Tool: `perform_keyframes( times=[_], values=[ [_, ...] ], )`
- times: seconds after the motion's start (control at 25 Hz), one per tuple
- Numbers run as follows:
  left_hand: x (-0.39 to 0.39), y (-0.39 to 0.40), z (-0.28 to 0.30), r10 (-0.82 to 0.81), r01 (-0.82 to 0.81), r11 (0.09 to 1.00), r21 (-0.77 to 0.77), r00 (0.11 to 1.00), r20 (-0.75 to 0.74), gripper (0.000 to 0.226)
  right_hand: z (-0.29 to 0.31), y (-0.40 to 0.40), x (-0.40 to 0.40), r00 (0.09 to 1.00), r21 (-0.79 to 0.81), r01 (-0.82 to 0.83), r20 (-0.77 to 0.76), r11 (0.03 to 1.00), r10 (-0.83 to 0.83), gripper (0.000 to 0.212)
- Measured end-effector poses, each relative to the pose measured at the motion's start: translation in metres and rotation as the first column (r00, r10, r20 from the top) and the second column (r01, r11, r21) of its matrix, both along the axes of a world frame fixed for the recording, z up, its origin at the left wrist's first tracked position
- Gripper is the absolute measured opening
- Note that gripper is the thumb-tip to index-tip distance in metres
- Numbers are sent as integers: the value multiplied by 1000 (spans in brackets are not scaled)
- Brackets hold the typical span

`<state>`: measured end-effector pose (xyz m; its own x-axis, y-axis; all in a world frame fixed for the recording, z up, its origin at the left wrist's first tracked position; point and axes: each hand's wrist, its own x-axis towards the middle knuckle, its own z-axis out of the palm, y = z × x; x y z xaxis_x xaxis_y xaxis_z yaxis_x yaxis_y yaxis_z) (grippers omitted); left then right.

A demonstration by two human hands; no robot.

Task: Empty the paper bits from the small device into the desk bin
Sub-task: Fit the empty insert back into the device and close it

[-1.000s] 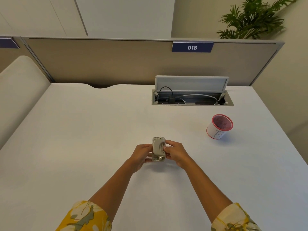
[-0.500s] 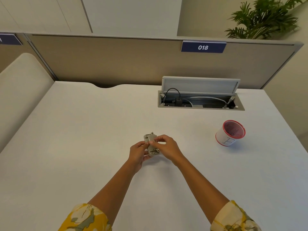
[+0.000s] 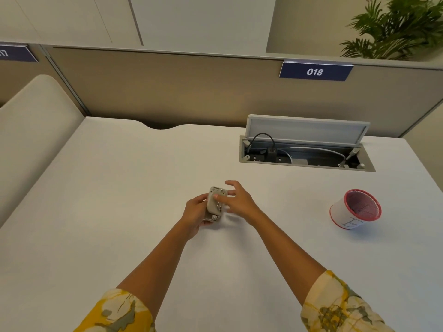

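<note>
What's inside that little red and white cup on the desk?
The desk bin shows only its reddish mesh inner wall and bottom; no paper bits visible. Its near inside wall is hidden by its own white side.

The small device is a pale grey-beige, rounded block with metal parts showing on its upper face and at its near end. It is held above the white desk, near the middle of the view, its long axis running away from the person and tilted slightly. Whether it is open cannot be told, and no paper bits show. The desk bin is a small round cup with a white wall, a red rim and a reddish inside, with a pen mark on its near side. It stands on the desk, leaning toward the camera, well apart to the right of the device
</note>
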<state>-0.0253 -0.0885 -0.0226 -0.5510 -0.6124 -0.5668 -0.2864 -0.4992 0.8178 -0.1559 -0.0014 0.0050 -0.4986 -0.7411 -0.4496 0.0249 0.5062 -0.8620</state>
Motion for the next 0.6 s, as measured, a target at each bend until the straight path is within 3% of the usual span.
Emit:
perform_keyframes(
  times=[0.12, 0.28, 0.44, 0.6],
  values=[
    [0, -23, 6, -96, 98, 995, -22, 994, 50, 27, 0, -17, -15, 985, -21, -79, 155, 997, 82, 37],
    [-1, -48, 6, -15, 11, 999, 47, 998, 67, 24, -3, -37, -26, 946, -98, -85, 304, 991, 112, 30],
    [-9, -62, 4, 240, -241, 962, 127, 971, 20, 18, -12, -59, -24, 902, -73, 149, 418, 986, -106, 32],
    [-17, -71, -3, 426, -423, 902, 83, 904, -21, 22, -29, -77, -15, 802, 0, 438, 452, 899, -390, 32]
  ],
)
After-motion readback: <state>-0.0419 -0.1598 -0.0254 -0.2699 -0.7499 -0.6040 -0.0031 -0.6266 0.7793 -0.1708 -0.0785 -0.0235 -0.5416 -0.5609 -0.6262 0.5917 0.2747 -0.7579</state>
